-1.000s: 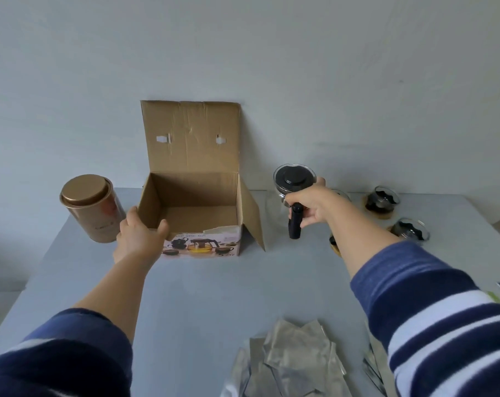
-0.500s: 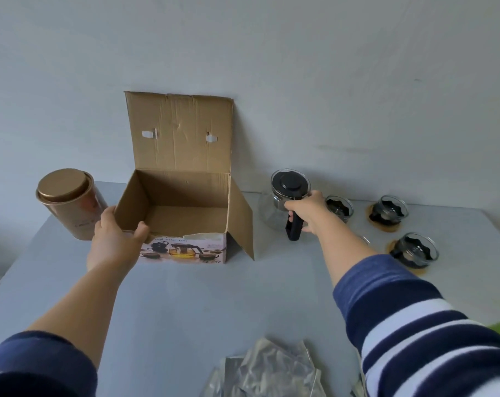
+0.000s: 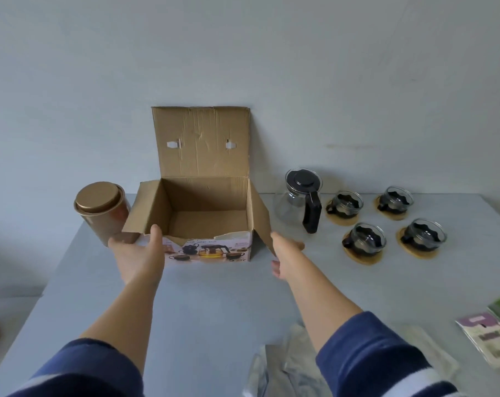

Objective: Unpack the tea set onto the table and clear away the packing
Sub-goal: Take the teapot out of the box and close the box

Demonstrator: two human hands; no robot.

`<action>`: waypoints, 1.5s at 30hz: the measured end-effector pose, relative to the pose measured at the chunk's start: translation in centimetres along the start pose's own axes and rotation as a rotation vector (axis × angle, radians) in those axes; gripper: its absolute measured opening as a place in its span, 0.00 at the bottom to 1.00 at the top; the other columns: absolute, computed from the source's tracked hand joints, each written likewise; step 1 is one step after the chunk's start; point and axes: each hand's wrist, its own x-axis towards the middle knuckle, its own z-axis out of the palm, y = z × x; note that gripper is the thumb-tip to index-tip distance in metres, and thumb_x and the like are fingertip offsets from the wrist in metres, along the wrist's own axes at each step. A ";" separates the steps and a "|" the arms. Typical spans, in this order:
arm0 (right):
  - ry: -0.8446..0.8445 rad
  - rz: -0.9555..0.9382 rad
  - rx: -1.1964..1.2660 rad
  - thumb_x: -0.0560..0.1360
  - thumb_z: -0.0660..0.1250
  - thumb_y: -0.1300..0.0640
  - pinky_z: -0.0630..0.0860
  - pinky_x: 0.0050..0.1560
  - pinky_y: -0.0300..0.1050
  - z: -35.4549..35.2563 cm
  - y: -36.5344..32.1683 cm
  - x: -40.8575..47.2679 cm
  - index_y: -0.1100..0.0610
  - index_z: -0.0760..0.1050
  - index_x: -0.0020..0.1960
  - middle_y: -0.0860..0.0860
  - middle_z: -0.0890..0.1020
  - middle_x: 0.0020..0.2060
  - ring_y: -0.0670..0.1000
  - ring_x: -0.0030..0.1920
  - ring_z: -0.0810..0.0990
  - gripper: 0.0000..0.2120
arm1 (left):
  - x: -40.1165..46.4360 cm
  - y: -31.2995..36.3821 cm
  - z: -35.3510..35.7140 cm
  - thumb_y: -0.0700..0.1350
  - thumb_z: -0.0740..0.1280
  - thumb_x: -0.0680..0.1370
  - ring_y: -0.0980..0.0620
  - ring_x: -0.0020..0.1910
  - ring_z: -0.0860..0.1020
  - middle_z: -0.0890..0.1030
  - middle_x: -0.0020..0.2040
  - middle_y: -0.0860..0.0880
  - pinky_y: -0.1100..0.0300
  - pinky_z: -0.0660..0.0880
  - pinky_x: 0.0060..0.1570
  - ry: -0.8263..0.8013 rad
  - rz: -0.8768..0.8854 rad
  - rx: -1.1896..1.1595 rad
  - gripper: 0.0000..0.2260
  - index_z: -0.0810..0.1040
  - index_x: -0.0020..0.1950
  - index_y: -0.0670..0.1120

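Note:
An open cardboard box [image 3: 205, 202] stands at the table's back, its lid up against the wall and nothing inside. My left hand [image 3: 138, 255] is at the box's front left corner, thumb against the left flap, fingers apart. My right hand [image 3: 284, 253] is open beside the right flap, touching or nearly touching it. A glass teapot [image 3: 300, 200] with black lid and handle stands alone to the right of the box. Several glass cups [image 3: 363, 237] in black holders sit on round wooden coasters further right.
A copper-coloured tin [image 3: 101, 209] stands left of the box, close to my left hand. Crumpled clear plastic packing [image 3: 283, 371] lies at the near edge. Small paper packets [image 3: 483, 336] lie at the right edge. The grey table [image 3: 214, 305] ends against a white wall.
My right hand has let go of the teapot handle and moved left to the box's right flap. The teapot stays standing. My left hand has shifted along the box's front left corner.

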 end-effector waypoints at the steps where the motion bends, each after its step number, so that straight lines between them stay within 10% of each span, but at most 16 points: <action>1: -0.084 0.122 0.113 0.75 0.66 0.48 0.74 0.53 0.52 0.3 0.7 -0.7 0.59 0.64 0.68 0.58 0.74 0.63 0.59 0.57 0.78 0.26 | 0.1 -0.1 -0.5 0.53 0.66 0.74 0.40 0.61 0.76 0.76 0.63 0.43 0.48 0.72 0.57 -0.031 -0.011 -0.005 0.26 0.67 0.69 0.43; 4: -0.230 0.172 0.402 0.79 0.63 0.55 0.74 0.42 0.46 0.7 1.9 -2.1 0.62 0.70 0.55 0.57 0.78 0.45 0.52 0.40 0.78 0.10 | 0.3 0.0 -2.2 0.48 0.64 0.77 0.41 0.59 0.77 0.77 0.60 0.43 0.51 0.72 0.50 -0.109 0.107 0.055 0.21 0.67 0.67 0.42; 7: -0.239 0.116 0.663 0.79 0.60 0.65 0.76 0.51 0.49 0.8 2.3 -3.0 0.64 0.70 0.44 0.57 0.77 0.44 0.54 0.50 0.79 0.06 | 0.5 0.0 -3.9 0.41 0.56 0.80 0.41 0.49 0.76 0.77 0.55 0.42 0.51 0.71 0.45 -0.136 0.285 0.149 0.19 0.61 0.71 0.46; 12: -0.181 -0.100 0.742 0.80 0.59 0.63 0.77 0.57 0.53 1.6 2.8 -6.7 0.63 0.70 0.65 0.58 0.76 0.55 0.58 0.57 0.79 0.13 | 1.0 -1.1 -6.0 0.44 0.50 0.83 0.41 0.64 0.73 0.70 0.71 0.44 0.47 0.72 0.57 -0.298 0.464 0.270 0.20 0.61 0.75 0.55; 19: 0.072 -1.057 -0.221 0.78 0.65 0.55 0.74 0.53 0.38 3.9 4.2 -10.1 0.54 0.78 0.63 0.44 0.80 0.48 0.45 0.50 0.78 0.14 | 2.4 -1.5 -6.1 0.46 0.50 0.84 0.45 0.73 0.64 0.59 0.78 0.49 0.49 0.66 0.68 -0.555 0.446 0.280 0.23 0.52 0.79 0.56; 22: 0.170 -1.298 -0.634 0.77 0.67 0.55 0.78 0.49 0.47 4.6 5.1 -9.1 0.50 0.83 0.56 0.46 0.86 0.48 0.50 0.49 0.81 0.10 | 2.8 -1.6 -6.2 0.43 0.49 0.82 0.48 0.76 0.58 0.53 0.79 0.51 0.53 0.61 0.70 -0.656 0.377 0.219 0.25 0.49 0.79 0.57; 30: 0.211 -1.131 -0.521 0.75 0.61 0.64 0.74 0.48 0.42 6.7 1.6 -6.7 0.52 0.80 0.55 0.51 0.82 0.51 0.53 0.50 0.79 0.14 | 3.1 -2.4 -5.9 0.46 0.49 0.82 0.47 0.75 0.61 0.55 0.79 0.50 0.51 0.66 0.68 -0.614 0.438 0.264 0.25 0.49 0.79 0.57; 37: -0.195 -0.556 -0.230 0.79 0.62 0.52 0.60 0.70 0.49 9.8 -6.7 -5.5 0.53 0.48 0.79 0.52 0.56 0.78 0.54 0.75 0.60 0.34 | 3.4 -2.9 -5.5 0.48 0.48 0.82 0.46 0.72 0.66 0.55 0.79 0.51 0.51 0.73 0.59 -0.560 0.489 0.299 0.25 0.48 0.78 0.58; 45: -0.260 -0.711 -0.221 0.74 0.63 0.61 0.63 0.63 0.44 9.1 -7.0 -7.3 0.50 0.55 0.78 0.50 0.64 0.75 0.52 0.73 0.64 0.35 | 4.0 -2.2 -5.3 0.48 0.49 0.81 0.48 0.69 0.68 0.57 0.78 0.52 0.50 0.72 0.60 -0.570 0.492 0.294 0.25 0.49 0.78 0.57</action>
